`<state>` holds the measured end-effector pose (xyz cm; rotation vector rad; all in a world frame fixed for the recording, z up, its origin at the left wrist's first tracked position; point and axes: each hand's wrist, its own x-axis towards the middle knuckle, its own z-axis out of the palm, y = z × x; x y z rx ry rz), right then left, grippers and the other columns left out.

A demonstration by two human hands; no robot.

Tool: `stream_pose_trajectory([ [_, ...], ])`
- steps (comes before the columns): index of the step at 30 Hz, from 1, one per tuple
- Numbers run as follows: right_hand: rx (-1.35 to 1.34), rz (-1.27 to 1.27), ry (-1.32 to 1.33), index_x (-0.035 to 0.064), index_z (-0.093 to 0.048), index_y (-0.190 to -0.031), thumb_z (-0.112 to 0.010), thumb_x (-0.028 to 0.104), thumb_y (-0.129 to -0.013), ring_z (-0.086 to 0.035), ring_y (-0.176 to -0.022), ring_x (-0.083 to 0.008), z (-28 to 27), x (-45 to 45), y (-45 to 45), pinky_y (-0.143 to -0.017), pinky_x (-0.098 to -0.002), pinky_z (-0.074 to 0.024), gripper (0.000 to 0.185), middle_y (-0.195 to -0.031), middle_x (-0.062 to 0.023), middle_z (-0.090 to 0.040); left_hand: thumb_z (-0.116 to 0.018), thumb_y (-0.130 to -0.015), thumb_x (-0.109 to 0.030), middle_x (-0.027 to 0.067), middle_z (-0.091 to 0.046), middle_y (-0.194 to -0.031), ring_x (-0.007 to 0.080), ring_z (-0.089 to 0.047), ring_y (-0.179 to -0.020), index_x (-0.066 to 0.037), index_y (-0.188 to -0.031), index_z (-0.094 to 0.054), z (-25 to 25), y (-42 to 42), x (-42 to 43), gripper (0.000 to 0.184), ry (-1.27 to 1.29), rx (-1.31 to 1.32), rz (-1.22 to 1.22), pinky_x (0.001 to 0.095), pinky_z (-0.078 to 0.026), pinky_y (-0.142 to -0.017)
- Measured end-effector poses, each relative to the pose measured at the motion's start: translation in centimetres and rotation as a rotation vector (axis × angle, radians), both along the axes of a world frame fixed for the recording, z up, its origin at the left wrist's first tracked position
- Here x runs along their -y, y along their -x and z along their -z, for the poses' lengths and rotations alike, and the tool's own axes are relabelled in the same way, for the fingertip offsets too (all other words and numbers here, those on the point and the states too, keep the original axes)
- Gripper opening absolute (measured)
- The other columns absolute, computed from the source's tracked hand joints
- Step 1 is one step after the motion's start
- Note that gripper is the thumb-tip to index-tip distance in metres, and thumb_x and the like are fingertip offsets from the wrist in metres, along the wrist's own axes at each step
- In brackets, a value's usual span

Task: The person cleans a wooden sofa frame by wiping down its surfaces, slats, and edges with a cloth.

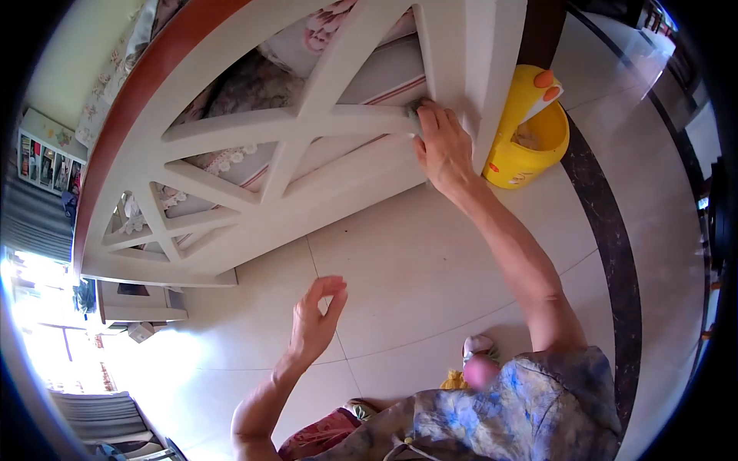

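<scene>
My right hand [444,146] is closed on a small grey-green cloth [415,110], mostly hidden under the fingers. It presses the cloth to the right end of a white slat [354,121] in the bed's lattice footboard [307,192]. Lower down, my left hand [317,311] hangs over the floor with its fingers bent and its thumb apart, holding nothing. Close to the right wrist stands a yellow bucket-like bin [530,150] with an orange and white part at its top; what lies inside is unclear.
Behind the lattice are floral bedding [261,84] and a mattress. Pale floor tiles [400,261] carry a dark border strip [615,253] on the right. A low white cabinet [142,303] stands by the bright window. Something yellow [453,379] lies near my feet.
</scene>
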<state>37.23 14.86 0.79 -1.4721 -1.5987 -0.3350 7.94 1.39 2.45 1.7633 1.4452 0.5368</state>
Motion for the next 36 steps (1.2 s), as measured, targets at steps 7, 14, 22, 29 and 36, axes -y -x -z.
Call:
stream_pose_trajectory([
  [7, -0.245, -0.044, 0.036, -0.0029, -0.053, -0.1, -0.064, 0.005, -0.068, -0.056, -0.082, -0.0362, -3.0, -0.7, 4.2, -0.068, -0.0445, -0.0481, 0.035, -0.095, -0.0182, -0.051, -0.057, -0.089, -0.018, 0.0053, -0.067, -0.096, 0.0139, -0.063, -0.09, -0.005, -0.107, -0.056, 1.5, 0.5, 2.6, 0.022, 0.129, 0.043, 0.01, 0.0248, -0.039, -0.05],
  [14, -0.52, -0.385, 0.016, 0.0012, -0.058, -0.099, -0.059, 0.002, -0.072, -0.058, -0.083, -0.0315, -5.6, -1.7, 6.0, -0.073, -0.0383, -0.0476, 0.027, -0.097, -0.0128, -0.058, -0.056, -0.09, -0.018, 0.0066, -0.067, -0.096, 0.015, -0.063, -0.09, -0.005, -0.108, -0.056, 1.8, 0.0, 2.6, 0.023, 0.115, 0.079, 0.017, 0.0242, -0.039, -0.05],
  [22, -0.144, -0.632, 0.283, 0.0052, -0.061, -0.092, -0.062, 0.001, -0.069, -0.056, -0.09, -0.0252, -0.7, 5.3, 3.2, -0.069, -0.0372, -0.0511, 0.023, -0.093, -0.0089, -0.058, -0.059, -0.087, -0.01, 0.0114, -0.066, -0.093, 0.0207, -0.065, -0.087, -0.002, -0.104, -0.056, 1.3, -0.1, 3.5, 0.02, 0.084, 0.005, 0.177, 0.0297, -0.049, -0.057],
  [29, 0.774, 0.136, -0.307, 0.0024, -0.062, -0.088, -0.061, 0.004, -0.069, -0.052, -0.082, -0.0226, -11.8, 3.2, -2.9, -0.062, -0.028, -0.0504, 0.019, -0.1, -0.0054, -0.054, -0.06, -0.085, -0.01, 0.0126, -0.066, -0.091, 0.0217, -0.066, -0.082, -0.001, -0.101, -0.057, 5.0, 1.5, 5.4, 0.018, 0.194, 0.067, 0.192, 0.0302, -0.05, -0.057],
  [36, 1.13, 0.267, -0.041, 0.0055, -0.063, -0.094, -0.063, 0.01, -0.068, -0.046, -0.089, -0.0191, -6.6, -0.6, -3.0, -0.054, -0.0272, -0.0474, 0.026, -0.111, -0.004, -0.05, -0.06, -0.086, -0.011, 0.0124, -0.066, -0.088, 0.0218, -0.066, -0.08, -0.001, -0.099, -0.058, 7.5, 0.9, 5.6, 0.017, 0.146, 0.211, 0.2, 0.03, -0.05, -0.057],
])
